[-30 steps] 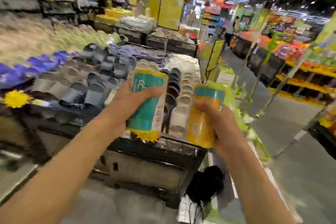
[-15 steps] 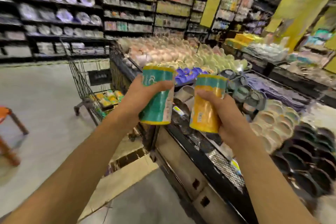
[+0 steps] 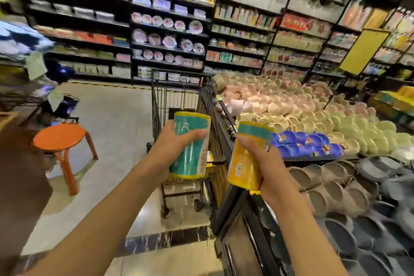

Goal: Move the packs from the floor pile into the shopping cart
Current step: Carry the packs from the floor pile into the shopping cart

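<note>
My left hand (image 3: 177,141) grips a teal pack (image 3: 193,154) with yellow ends, held upright in front of me. My right hand (image 3: 261,154) grips a yellow pack (image 3: 244,163) with a teal top band, also upright. Straight ahead stands the black wire shopping cart (image 3: 179,94), just beyond and below the teal pack. Some yellow packs lie low in its basket, mostly hidden behind my left hand. The floor pile is out of view.
A long display table (image 3: 313,119) heaped with pink, green, blue and grey bowls runs along the right, touching the cart's side. An orange stool (image 3: 60,139) stands on the floor at left. Tall black shelves (image 3: 170,29) close off the aisle behind the cart.
My view has swung left, so the cart has moved from the far left to straight ahead and closer. Both hands still hold their packs as before.
</note>
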Action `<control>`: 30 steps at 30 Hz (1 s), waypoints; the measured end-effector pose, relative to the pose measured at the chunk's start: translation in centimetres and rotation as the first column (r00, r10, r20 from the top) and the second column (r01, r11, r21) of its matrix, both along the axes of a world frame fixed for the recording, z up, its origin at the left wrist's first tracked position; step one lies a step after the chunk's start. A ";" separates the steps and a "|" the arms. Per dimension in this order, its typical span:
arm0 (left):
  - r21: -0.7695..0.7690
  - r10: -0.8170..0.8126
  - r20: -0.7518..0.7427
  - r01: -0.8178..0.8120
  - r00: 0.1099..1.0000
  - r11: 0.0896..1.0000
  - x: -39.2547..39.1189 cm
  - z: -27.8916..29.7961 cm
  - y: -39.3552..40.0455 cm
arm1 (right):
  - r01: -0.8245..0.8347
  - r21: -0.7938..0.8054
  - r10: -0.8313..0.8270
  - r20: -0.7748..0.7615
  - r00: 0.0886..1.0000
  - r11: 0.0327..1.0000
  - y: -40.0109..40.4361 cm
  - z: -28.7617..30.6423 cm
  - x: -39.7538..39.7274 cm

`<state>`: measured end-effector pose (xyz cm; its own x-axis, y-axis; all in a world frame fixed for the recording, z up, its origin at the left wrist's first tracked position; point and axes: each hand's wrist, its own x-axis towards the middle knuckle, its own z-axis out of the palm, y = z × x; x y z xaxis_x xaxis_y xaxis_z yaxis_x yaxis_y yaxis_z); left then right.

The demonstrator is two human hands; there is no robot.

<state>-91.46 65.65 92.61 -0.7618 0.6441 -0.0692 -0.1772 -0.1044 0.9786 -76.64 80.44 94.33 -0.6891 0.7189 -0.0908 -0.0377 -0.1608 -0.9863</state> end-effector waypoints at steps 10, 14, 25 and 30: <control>-0.053 0.207 -0.016 -0.208 0.978 0.977 -9.7 -0.9 8.4 | -0.189 -0.058 0.189 0.004 0.982 0.980 12.4 -1.1 -12.8; -0.068 0.265 -0.001 -0.265 0.964 0.962 -15.5 -2.0 11.2 | -0.243 -0.058 0.245 0.033 0.969 0.968 15.4 -2.2 -19.3; -0.124 0.323 0.134 -0.307 0.937 0.943 -32.3 -5.8 18.7 | -0.240 -0.072 0.249 0.173 0.953 0.968 23.1 -6.5 -38.0; -0.189 0.359 0.200 -0.324 0.911 0.927 -38.0 -9.0 22.7 | -0.250 -0.126 0.273 0.234 0.933 0.960 26.3 -10.0 -44.9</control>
<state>-129.42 88.31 83.65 -0.8854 0.3159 -0.3410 -0.3760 -0.0554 0.9250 -121.55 106.76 84.31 -0.7991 0.4964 -0.3392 0.2602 -0.2230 -0.9394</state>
